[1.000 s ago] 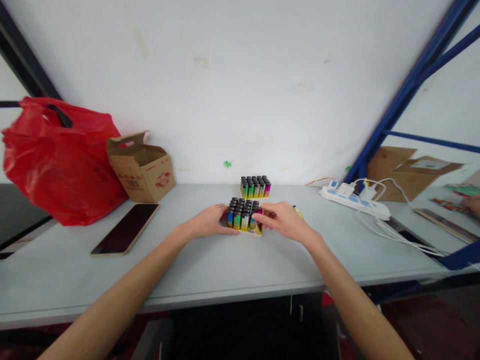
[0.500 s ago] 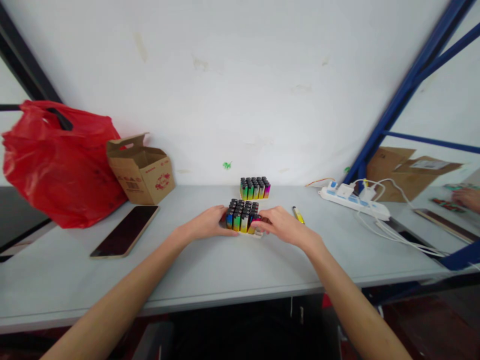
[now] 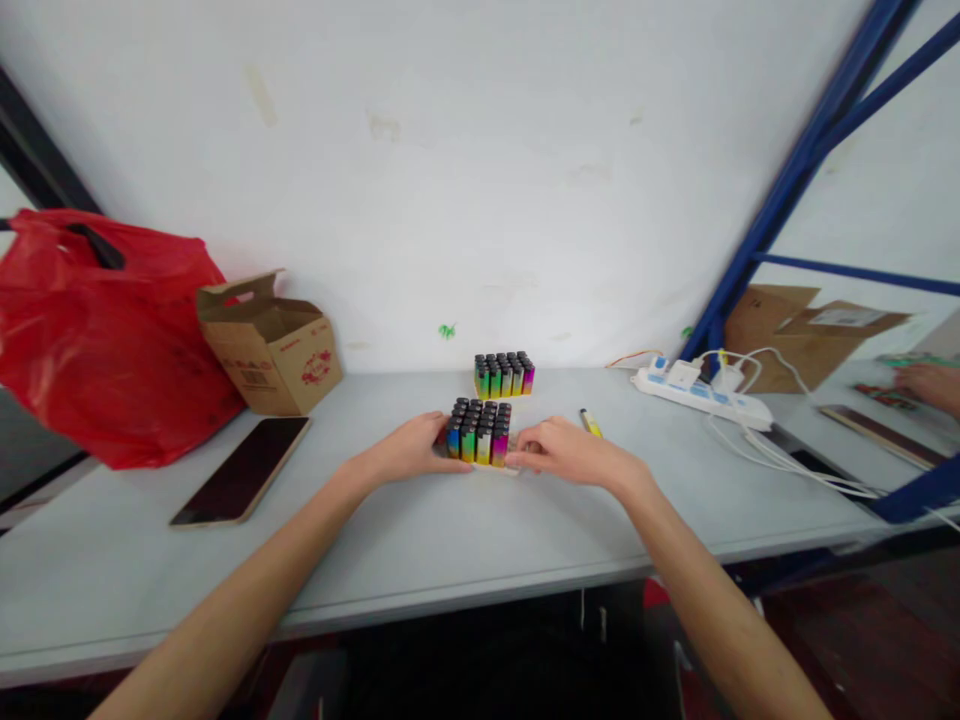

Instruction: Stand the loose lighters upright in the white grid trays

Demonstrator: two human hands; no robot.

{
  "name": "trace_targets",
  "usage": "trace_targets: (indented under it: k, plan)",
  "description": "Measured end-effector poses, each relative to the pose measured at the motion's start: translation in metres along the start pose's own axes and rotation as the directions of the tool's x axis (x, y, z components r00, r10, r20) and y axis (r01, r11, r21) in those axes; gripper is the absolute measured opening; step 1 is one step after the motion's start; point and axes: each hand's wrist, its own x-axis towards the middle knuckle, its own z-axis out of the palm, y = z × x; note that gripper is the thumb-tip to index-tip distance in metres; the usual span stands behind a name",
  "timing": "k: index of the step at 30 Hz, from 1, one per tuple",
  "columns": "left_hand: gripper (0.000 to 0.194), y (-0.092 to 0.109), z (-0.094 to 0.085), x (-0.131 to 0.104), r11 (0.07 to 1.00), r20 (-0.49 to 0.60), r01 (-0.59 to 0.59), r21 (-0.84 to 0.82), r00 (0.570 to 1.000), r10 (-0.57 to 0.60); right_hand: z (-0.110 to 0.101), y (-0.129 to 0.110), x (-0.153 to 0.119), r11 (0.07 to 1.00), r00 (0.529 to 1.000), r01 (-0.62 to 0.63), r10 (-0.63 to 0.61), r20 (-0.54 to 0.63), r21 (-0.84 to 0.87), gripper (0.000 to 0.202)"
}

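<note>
A block of upright lighters [image 3: 480, 435] with black tops and blue, green, silver and purple bodies stands in a pale tray [image 3: 510, 471] on the table. My left hand [image 3: 411, 449] is closed round the left end of this block, thumb along the front and fingers behind. At the right end, my right hand [image 3: 559, 450] has its fingers curled in, with the thumb near the foot of the purple lighter, and grips the tray's edge. A single yellow lighter [image 3: 590, 422] lies just behind my right hand, partly covered by it.
Behind stands a second block of lighters [image 3: 505, 375] near the wall. Left are a phone [image 3: 244, 470], an open cardboard box [image 3: 274, 350] and a red plastic bag [image 3: 120, 340]. Right are a power strip [image 3: 705, 398] with cables and a blue frame post [image 3: 780, 190]. Another person's hand [image 3: 930, 385] shows far right.
My right hand has shifted slightly from the pink-purple lighter, which now stands upright in the front row, to the tray's right edge. My left hand stays on the block. The view has shifted a little.
</note>
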Motion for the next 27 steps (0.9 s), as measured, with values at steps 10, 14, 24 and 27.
trace_targets:
  k: [10, 14, 24, 27]
  plan:
    - [0.065, -0.001, -0.001, 0.0, 0.998, -0.008, 0.044, 0.05, 0.999, -0.043, -0.008, 0.106, -0.014, 0.701, 0.726, -0.682, 0.619, -0.299, -0.208, 0.035]
    - [0.065, 0.001, -0.001, 0.0, 0.999, -0.017, 0.037, 0.031, 0.999, -0.037, 0.003, 0.121, -0.013, 0.742, 0.77, -0.637, 0.593, -0.237, -0.209, 0.043]
    - [0.064, -0.002, 0.0, 0.0, 0.999, -0.012, 0.026, 0.018, 1.0, -0.026, -0.005, 0.097, -0.003, 0.959, 0.903, -0.256, 0.283, -0.325, 0.122, 0.024]
    - [0.064, -0.001, -0.001, 0.0, 0.999, 0.001, 0.028, 0.022, 1.0, -0.028, -0.006, 0.083, -0.003, 0.885, 0.924, -0.091, 0.246, -0.294, 0.456, 0.033]
